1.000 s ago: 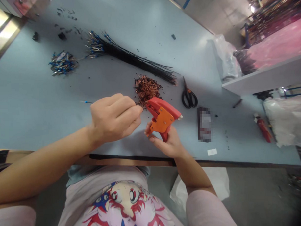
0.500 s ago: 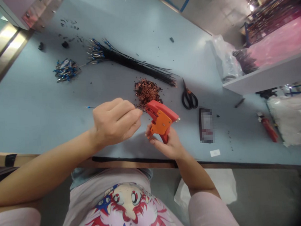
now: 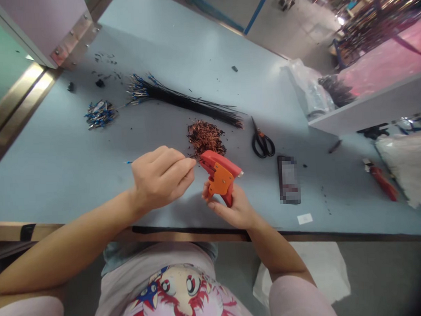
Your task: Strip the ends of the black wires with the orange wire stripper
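Observation:
My left hand (image 3: 163, 178) is closed around a thin black wire. Its blue-sleeved terminal (image 3: 128, 162) pokes out behind the hand, and a short stretch of wire leaves the fingertips at the jaws of a red and orange wire stripper (image 3: 222, 178). Whether the wire's tip lies inside the jaws is too small to tell. Wrapped around the stripper's handles is my right hand (image 3: 236, 208). Right behind the jaws lies a heap of copper and black wire scraps (image 3: 206, 139).
A bundle of black wires (image 3: 188, 103) with blue terminals lies farther back, beside a pile of loose blue terminals (image 3: 101, 114). To the right are black-handled scissors (image 3: 263, 143), a blurred phone-like object (image 3: 289, 179), a white label (image 3: 304, 218) and a red-handled tool (image 3: 382, 182).
The view has shifted a little, so the table things sit slightly lower. My left fingertips and the stripper's jaws are slightly closer together. Both hands keep their hold.

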The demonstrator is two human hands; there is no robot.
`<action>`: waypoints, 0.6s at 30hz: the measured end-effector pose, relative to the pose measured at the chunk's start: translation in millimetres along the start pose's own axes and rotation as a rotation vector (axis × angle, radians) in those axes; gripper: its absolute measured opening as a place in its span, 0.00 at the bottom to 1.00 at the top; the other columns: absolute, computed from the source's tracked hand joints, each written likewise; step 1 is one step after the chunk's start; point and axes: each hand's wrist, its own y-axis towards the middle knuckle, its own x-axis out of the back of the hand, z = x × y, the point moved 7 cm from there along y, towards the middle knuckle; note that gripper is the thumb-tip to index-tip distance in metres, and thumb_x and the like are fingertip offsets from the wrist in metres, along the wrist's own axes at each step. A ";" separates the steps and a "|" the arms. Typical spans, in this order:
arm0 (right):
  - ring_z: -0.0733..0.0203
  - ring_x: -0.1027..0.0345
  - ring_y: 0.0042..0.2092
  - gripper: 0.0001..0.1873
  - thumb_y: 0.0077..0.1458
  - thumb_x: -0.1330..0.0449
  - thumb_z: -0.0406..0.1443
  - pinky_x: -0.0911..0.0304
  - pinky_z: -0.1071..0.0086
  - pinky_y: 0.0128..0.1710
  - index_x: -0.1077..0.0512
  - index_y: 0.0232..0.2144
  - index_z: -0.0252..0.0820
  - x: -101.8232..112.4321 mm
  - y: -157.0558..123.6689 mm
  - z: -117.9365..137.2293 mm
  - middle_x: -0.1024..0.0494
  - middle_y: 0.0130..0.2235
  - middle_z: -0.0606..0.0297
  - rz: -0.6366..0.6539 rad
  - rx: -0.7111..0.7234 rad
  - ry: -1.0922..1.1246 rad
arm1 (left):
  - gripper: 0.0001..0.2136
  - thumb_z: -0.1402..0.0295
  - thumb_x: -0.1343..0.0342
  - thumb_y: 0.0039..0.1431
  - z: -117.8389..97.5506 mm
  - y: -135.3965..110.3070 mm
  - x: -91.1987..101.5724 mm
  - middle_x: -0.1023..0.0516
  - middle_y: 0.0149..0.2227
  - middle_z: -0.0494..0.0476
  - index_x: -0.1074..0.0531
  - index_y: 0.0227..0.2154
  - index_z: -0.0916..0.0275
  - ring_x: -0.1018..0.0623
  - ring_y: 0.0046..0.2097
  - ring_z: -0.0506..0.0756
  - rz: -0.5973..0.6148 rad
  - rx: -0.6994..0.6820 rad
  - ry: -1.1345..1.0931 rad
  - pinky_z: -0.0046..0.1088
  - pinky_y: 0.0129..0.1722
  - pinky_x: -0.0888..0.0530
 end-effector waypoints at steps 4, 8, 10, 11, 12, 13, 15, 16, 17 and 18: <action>0.58 0.28 0.36 0.13 0.54 0.39 0.37 0.30 0.61 0.41 0.32 0.43 0.42 0.7 0.9 1.6 0.24 0.37 0.60 -0.007 -0.008 -0.005 | 0.06 0.76 0.41 0.53 -2.0 0.8 0.2 0.25 0.26 0.49 0.29 0.33 0.60 0.29 0.25 0.49 0.007 -0.005 -0.006 0.26 0.24 0.33; 0.58 0.29 0.36 0.13 0.55 0.38 0.36 0.30 0.61 0.41 0.32 0.43 0.41 1.2 1.3 1.4 0.25 0.37 0.60 -0.002 0.001 0.013 | 0.05 0.76 0.41 0.53 -3.9 0.8 -0.8 0.25 0.25 0.50 0.30 0.32 0.61 0.29 0.25 0.49 0.016 -0.019 -0.021 0.26 0.24 0.32; 0.58 0.28 0.37 0.13 0.55 0.38 0.37 0.30 0.61 0.42 0.32 0.43 0.42 1.1 0.9 -0.2 0.25 0.37 0.60 0.000 -0.002 0.013 | 0.04 0.75 0.41 0.54 -3.3 0.7 -2.2 0.25 0.25 0.49 0.30 0.32 0.61 0.29 0.26 0.49 0.029 -0.013 -0.011 0.26 0.24 0.32; 0.57 0.28 0.37 0.13 0.55 0.38 0.37 0.30 0.61 0.42 0.32 0.43 0.42 1.0 0.6 -1.2 0.25 0.37 0.60 0.001 -0.007 0.013 | 0.04 0.75 0.42 0.54 -2.8 0.6 -3.1 0.25 0.26 0.49 0.30 0.31 0.60 0.29 0.26 0.49 0.038 -0.008 -0.005 0.26 0.24 0.33; 0.57 0.28 0.37 0.13 0.55 0.38 0.37 0.29 0.61 0.42 0.32 0.43 0.42 0.8 0.3 -2.2 0.25 0.37 0.60 0.002 -0.013 0.014 | 0.04 0.75 0.42 0.54 -2.4 0.4 -4.1 0.25 0.26 0.49 0.30 0.32 0.61 0.28 0.26 0.49 0.047 -0.006 -0.001 0.26 0.24 0.33; 0.57 0.28 0.37 0.13 0.55 0.38 0.38 0.29 0.61 0.41 0.32 0.43 0.42 0.7 0.0 -2.9 0.25 0.37 0.60 0.003 -0.016 0.015 | 0.04 0.75 0.42 0.54 -2.2 0.2 -4.8 0.25 0.26 0.50 0.30 0.32 0.61 0.28 0.26 0.50 0.054 -0.007 0.001 0.26 0.24 0.33; 0.57 0.28 0.36 0.14 0.55 0.38 0.38 0.29 0.60 0.41 0.32 0.43 0.42 0.6 -0.5 -3.1 0.25 0.37 0.60 0.001 -0.016 0.011 | 0.04 0.76 0.42 0.54 -2.0 -0.3 -5.8 0.25 0.26 0.50 0.30 0.32 0.61 0.28 0.27 0.50 0.062 -0.012 -0.001 0.26 0.24 0.33; 0.57 0.28 0.37 0.14 0.55 0.38 0.38 0.29 0.60 0.42 0.32 0.43 0.42 0.6 -0.6 -2.7 0.25 0.37 0.59 -0.001 -0.013 0.004 | 0.05 0.76 0.42 0.54 -1.7 -0.6 -6.0 0.25 0.26 0.50 0.30 0.32 0.61 0.28 0.27 0.50 0.063 -0.012 0.000 0.26 0.24 0.33; 0.57 0.28 0.37 0.13 0.55 0.39 0.38 0.29 0.60 0.42 0.32 0.43 0.42 0.5 -0.7 -1.9 0.25 0.37 0.59 -0.002 -0.007 -0.006 | 0.05 0.76 0.41 0.54 -0.9 -0.9 -6.3 0.25 0.26 0.50 0.30 0.32 0.61 0.28 0.27 0.50 0.064 -0.005 0.004 0.26 0.24 0.33; 0.57 0.28 0.37 0.13 0.55 0.39 0.37 0.30 0.59 0.43 0.32 0.43 0.42 0.2 -0.7 -1.0 0.25 0.37 0.59 0.000 -0.001 -0.015 | 0.06 0.76 0.41 0.53 0.4 -1.2 -6.4 0.25 0.26 0.50 0.30 0.32 0.61 0.27 0.27 0.50 0.062 0.008 0.010 0.26 0.24 0.33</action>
